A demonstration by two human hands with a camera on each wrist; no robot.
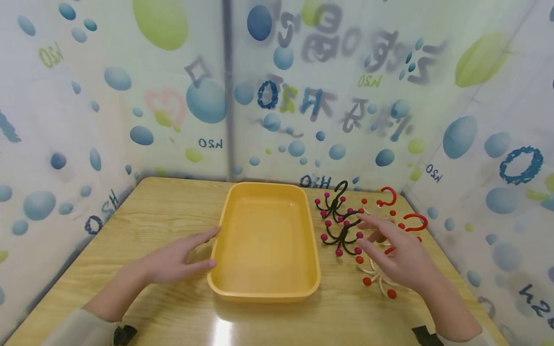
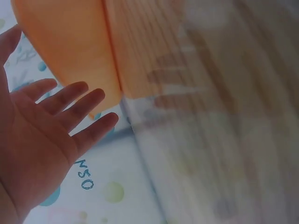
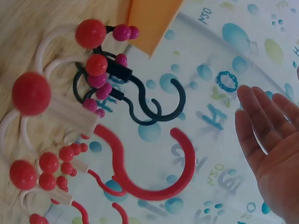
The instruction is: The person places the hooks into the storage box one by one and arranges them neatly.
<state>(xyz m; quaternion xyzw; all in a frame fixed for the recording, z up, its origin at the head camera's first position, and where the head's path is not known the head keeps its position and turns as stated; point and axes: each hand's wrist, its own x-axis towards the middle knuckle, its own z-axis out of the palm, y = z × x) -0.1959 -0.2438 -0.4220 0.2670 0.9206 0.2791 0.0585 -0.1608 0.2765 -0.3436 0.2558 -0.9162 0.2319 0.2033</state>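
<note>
A yellow-orange rectangular tray [image 1: 266, 240] stands on the table with nothing in it. At its left rim is my left hand [image 1: 170, 262], fingers extended; whether the fingertips touch the rim I cannot tell. On the right lie several multi-armed hooks: black ones [image 1: 343, 236] with magenta ball tips, and cream ones [image 1: 378, 276] with red ball tips and red hooks. Over the cream ones hovers my right hand [image 1: 402, 257], partly hiding them. Its fingers [image 3: 261, 109] are relaxed and hold nothing in the right wrist view.
The wooden table [image 1: 173, 206] runs back to a wall covering [image 1: 173, 139] printed with blue and green dots. Similar patterned sheets enclose the left and right sides. Light glares off the table near its front edge.
</note>
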